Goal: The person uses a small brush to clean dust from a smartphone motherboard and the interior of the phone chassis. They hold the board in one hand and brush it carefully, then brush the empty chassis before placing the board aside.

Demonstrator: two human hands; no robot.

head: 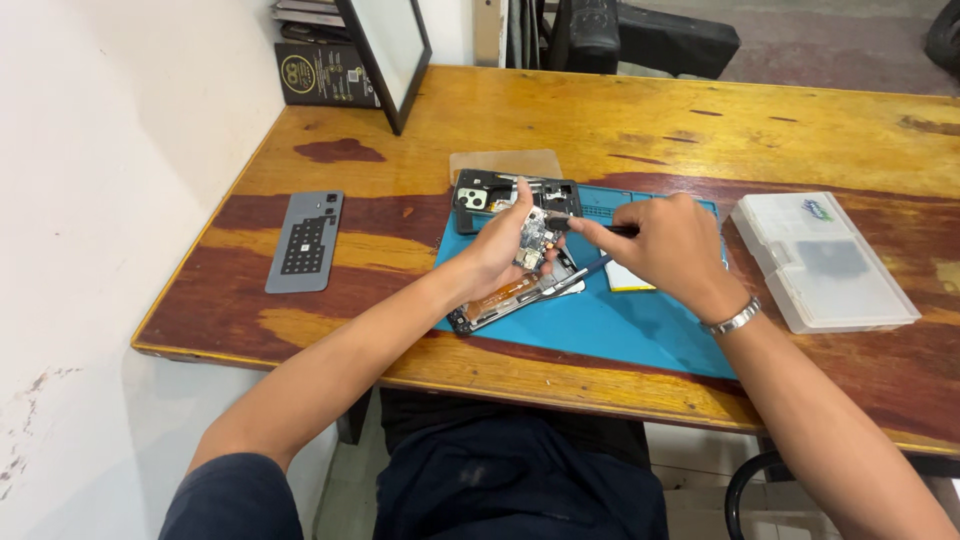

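Green circuit board (538, 240) pinched in left hand (505, 245) — right hand (668, 245) grips tool (600, 262) beside it.

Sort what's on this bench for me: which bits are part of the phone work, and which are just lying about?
In use: circuit board in left hand; tool in right hand; opened phone; blue mat.

Lying about: grey back cover, clear plastic box, black frame part, picture frame.

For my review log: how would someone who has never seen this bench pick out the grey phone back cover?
Start at the wooden table and go to its left end, by the white wall. The flat grey rectangular back cover lies there alone on bare wood, well left of the blue work mat. Its dark dotted patch sets it apart.
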